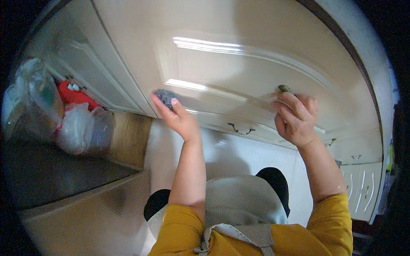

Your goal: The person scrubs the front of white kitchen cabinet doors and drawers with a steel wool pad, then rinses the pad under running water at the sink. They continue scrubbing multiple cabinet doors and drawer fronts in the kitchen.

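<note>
My left hand (182,121) holds a dark grey, speckled scouring pad (165,97), with the thumb on one side and the fingers on the other. It is in front of a cream panelled cabinet door (205,67), near that door's left edge. Farther right, my right hand (296,116) has its fingers curled around a bronze-coloured door handle (283,87). Only the handle's top end shows past the fingers, and the hand is slightly blurred.
Clear plastic bags (77,128) and a red item with white eyes (75,92) are on the left. Beneath them is a wooden board (131,137), beside a dark mat (64,176). More handles (241,130) sit lower on the cabinets. Pale floor (221,150) lies below.
</note>
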{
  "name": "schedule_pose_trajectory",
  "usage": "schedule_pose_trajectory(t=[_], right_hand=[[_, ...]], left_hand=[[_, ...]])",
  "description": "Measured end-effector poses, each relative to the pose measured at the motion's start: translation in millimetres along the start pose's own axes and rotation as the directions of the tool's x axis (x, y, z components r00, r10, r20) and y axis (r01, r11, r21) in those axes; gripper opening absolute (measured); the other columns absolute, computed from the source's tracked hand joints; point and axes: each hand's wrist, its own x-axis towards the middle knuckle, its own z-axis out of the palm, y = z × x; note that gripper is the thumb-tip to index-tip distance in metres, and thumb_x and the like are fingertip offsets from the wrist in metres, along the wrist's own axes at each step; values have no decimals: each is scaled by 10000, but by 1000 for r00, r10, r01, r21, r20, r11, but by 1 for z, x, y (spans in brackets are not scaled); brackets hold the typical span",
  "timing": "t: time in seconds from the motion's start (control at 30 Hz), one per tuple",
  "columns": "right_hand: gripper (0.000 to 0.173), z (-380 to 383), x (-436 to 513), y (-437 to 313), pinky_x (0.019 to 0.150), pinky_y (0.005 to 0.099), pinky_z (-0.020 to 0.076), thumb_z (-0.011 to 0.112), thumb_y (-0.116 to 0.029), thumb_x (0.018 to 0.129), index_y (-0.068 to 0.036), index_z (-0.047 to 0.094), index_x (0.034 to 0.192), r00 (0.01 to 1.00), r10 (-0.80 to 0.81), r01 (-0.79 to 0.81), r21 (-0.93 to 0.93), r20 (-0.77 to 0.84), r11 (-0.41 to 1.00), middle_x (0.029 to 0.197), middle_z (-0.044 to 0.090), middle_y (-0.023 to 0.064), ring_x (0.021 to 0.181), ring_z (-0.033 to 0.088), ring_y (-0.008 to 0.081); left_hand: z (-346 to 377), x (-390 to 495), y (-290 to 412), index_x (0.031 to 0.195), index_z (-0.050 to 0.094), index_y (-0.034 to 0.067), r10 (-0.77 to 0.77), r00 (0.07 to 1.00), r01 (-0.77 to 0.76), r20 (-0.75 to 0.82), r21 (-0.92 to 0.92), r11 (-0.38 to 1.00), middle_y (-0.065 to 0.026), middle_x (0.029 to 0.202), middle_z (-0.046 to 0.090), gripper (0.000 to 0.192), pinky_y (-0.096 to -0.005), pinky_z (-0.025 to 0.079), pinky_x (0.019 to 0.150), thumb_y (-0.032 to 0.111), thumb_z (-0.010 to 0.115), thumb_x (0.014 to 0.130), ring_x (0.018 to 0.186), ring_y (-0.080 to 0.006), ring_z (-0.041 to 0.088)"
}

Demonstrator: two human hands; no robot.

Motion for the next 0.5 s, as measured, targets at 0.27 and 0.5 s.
schedule_pose_trajectory(t=[0.27,0.5], right_hand=[[228,-8,2,-3,707,366,421,693,-137,617,-172,660,840,999,40,-41,50,20,998,1114,631,-40,877,560,199],[245,-12,1,1,717,381,417,694,-130,611,-151,639,849,997,63,-68,131,42,989,1149,616,-22,896,546,215]], left_hand=[[29,-71,89,1281,609,103,647,601,-673,469,-140,727,-170,1367,476,438,-419,371,1074,-17,601,859,1292,-307,441],[10,-33,77,1159,679,134,272,947,-308,170,244,919,-80,1071,563,461,-359,472,871,20,765,720,988,-229,561]])
